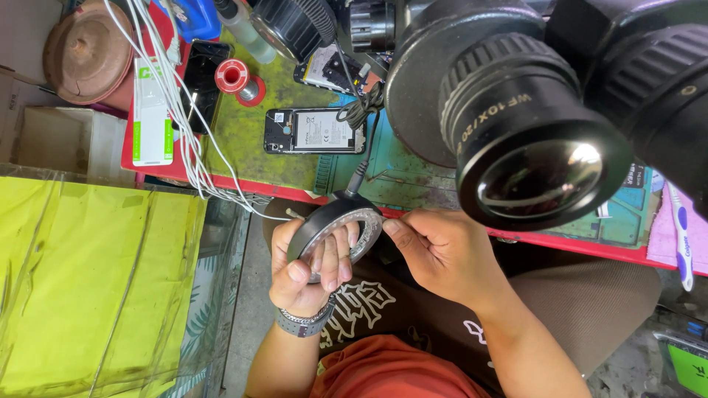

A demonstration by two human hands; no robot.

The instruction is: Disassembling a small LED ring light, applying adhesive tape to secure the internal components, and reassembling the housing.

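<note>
Left hand grips the ring light through its centre; right hand pinches its rim off the bench front edge. Its taut cable could likely snag and jerk it loose.

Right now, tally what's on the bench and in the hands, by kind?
Ring light, held by left hand and right hand: 1
Opened phones: 2
Microscope eyepieces: 2
Solder spool: 1
Toothbrush: 1
Total: 7
</note>
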